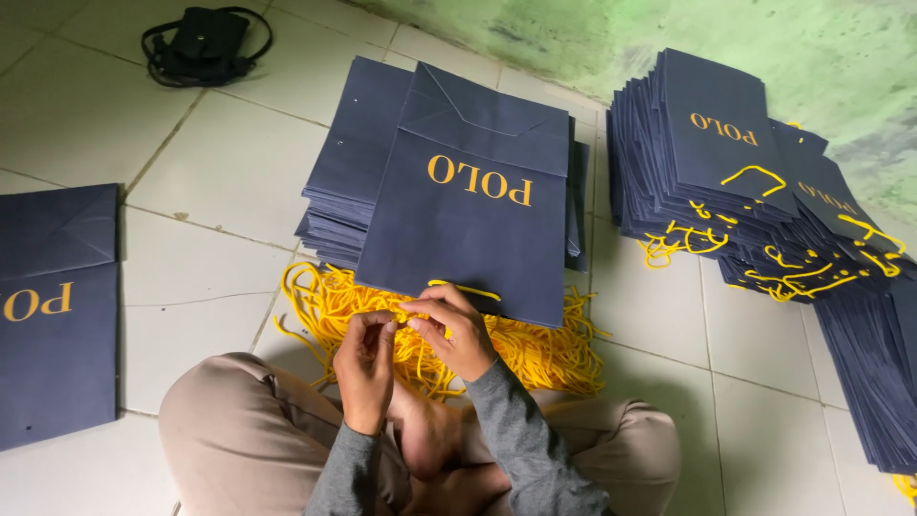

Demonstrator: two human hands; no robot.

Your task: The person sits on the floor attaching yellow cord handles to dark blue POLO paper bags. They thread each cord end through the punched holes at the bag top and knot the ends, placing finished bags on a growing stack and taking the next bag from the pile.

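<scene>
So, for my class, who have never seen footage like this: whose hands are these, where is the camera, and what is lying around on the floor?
The single picture comes from a camera worn on a person's head, looking down at their own lap as they sit cross-legged on a tiled floor. Their left hand and right hand pinch a yellow cord at the lower edge of a flat navy paper bag. Under it lies a heap of loose yellow cords. Behind is a stack of bags without cords; to the right, stacks of corded bags. A black pouch lies far left.
</scene>
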